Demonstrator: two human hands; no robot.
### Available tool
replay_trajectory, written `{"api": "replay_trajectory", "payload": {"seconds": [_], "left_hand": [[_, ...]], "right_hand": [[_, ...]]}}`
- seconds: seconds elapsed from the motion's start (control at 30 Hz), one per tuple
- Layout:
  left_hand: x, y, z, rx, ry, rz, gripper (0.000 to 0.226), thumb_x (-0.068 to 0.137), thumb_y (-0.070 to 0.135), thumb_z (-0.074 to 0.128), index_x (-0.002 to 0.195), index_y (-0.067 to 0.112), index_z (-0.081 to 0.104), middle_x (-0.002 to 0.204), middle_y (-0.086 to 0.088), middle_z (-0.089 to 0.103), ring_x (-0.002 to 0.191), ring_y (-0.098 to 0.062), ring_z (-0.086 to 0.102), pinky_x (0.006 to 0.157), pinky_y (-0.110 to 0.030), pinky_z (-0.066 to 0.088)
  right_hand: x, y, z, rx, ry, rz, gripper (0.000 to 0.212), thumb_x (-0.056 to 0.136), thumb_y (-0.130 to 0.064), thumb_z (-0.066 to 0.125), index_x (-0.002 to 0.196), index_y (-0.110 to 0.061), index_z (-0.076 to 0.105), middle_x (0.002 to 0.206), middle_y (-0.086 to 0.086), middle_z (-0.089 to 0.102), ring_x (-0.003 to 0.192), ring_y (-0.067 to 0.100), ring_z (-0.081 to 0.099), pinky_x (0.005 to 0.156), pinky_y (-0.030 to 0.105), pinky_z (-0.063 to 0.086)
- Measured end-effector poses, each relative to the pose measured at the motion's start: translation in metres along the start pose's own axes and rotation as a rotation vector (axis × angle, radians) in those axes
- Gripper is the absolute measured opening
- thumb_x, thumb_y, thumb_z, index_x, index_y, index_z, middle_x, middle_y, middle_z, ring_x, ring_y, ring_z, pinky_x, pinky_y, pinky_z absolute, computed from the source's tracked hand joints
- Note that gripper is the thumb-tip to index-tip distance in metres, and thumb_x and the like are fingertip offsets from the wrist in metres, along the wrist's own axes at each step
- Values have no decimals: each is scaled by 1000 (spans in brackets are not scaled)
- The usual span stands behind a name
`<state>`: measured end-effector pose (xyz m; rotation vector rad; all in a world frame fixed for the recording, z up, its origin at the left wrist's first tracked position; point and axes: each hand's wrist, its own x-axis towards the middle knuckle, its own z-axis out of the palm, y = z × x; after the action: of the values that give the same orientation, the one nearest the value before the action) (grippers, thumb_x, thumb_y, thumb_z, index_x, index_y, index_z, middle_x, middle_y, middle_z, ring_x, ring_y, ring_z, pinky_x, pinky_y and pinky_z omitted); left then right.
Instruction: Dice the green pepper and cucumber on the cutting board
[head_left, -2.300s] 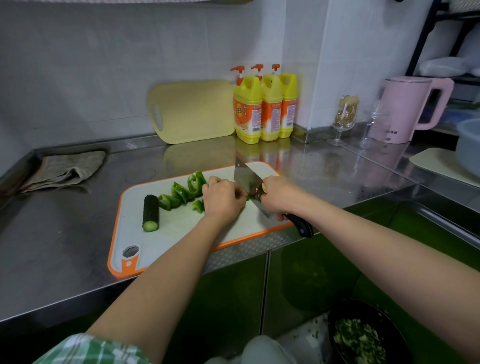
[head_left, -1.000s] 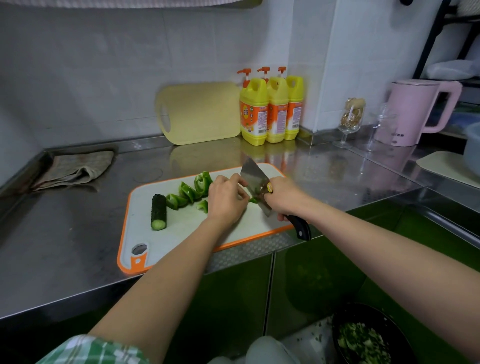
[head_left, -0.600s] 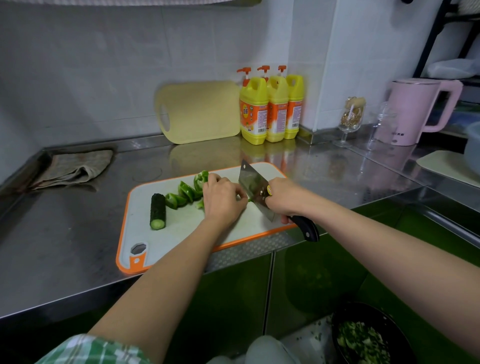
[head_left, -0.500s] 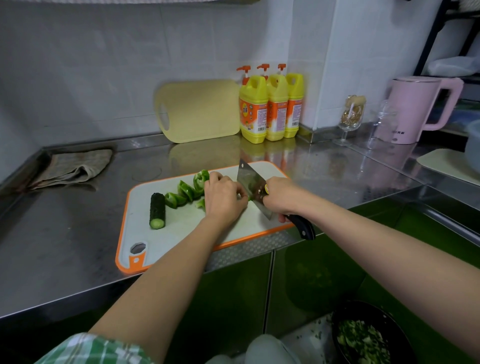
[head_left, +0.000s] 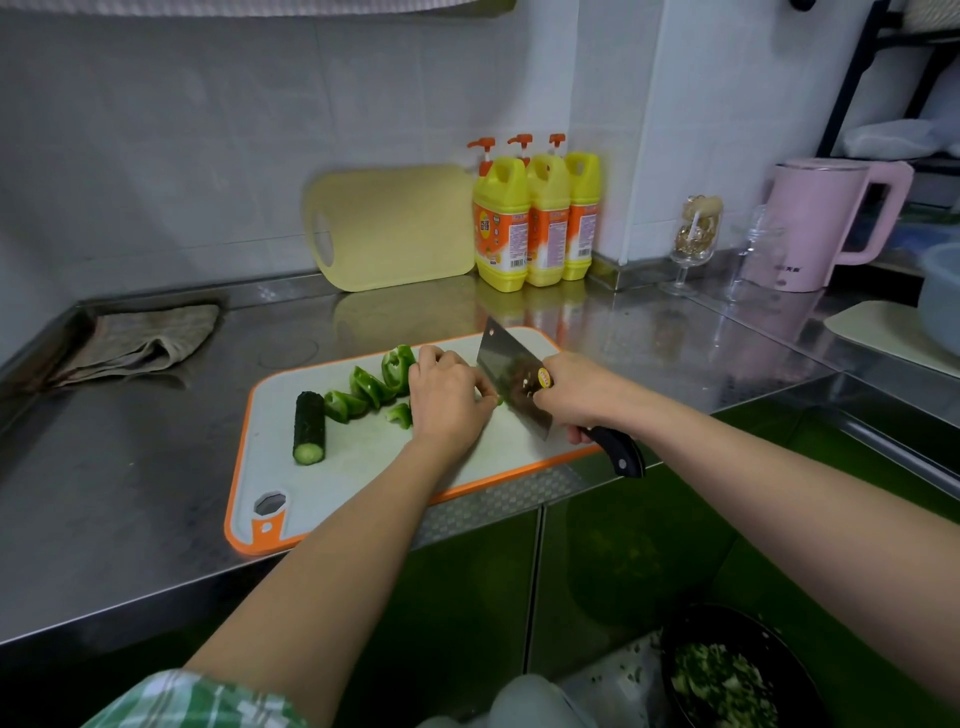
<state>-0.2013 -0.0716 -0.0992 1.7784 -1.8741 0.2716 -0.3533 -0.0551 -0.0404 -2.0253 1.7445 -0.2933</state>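
- Head view is showing the left hand (head_left: 449, 397) with its fingers (head_left: 483, 387) curling knuckles-forward, pinning down a pepper piece that is mostly hidden beneath them. The tucking is probably keeping the tips off the edge.
- Fingers (head_left: 550, 402) of the right hand (head_left: 576, 397) are wrapping the cleaver (head_left: 506, 374) where blade meets handle. The blade is tilting just beside the left knuckles, likely for short, controlled chops.
- Left of the hands, green pepper strips (head_left: 371, 384) are lying on the cutting board (head_left: 363, 467), with the cucumber (head_left: 309, 434) stub waiting beyond them, undiced.
- Well apart on the counter (head_left: 130, 493), a cloth (head_left: 140, 343), a yellow board (head_left: 395, 228) and detergent bottles (head_left: 535, 218) are sitting; nothing is blocking the cleaver.
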Motion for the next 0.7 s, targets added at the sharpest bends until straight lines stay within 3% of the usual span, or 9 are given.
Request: {"api": "replay_trajectory", "payload": {"seconds": [0.13,0.27,0.4,0.53,0.7], "left_hand": [[0,0,1,12,-11,-15,18,84,35,64,86,23,76,101,0,65,110,-26,39,75,-30,23],[1,1,2,-2,-26,-1,17,86,34,63,88,24,77,102,0,65,110,-26,38,73,-30,21],[-1,-2,-2,-60,-60,33,15,86,37,65,94,31,77,100,2,64,110,-25,38,74,-29,20],[-3,-8,-7,-30,-26,-9,21,87,35,62,105,30,73,108,0,64,113,-26,38,84,-33,27],[-6,-10,-11,7,11,-44,27,87,34,58,111,26,69,115,-3,60,115,-27,38,91,-37,28]], "right_hand": [[3,1,7,-19,4,-19,10,87,-4,41,79,-10,42,53,14,59,43,25,61,42,26,45],[9,-1,9,-9,14,4,11,87,-3,40,79,-5,48,47,14,57,43,28,61,42,27,47],[12,1,8,32,88,9,13,90,0,41,96,0,52,60,17,60,45,28,63,40,28,48],[7,2,-3,97,92,-7,15,91,0,39,100,-2,50,50,14,57,30,18,54,34,20,40],[-7,-4,2,29,-34,10,18,85,-2,45,91,4,61,50,12,60,42,22,54,44,24,46]]}}
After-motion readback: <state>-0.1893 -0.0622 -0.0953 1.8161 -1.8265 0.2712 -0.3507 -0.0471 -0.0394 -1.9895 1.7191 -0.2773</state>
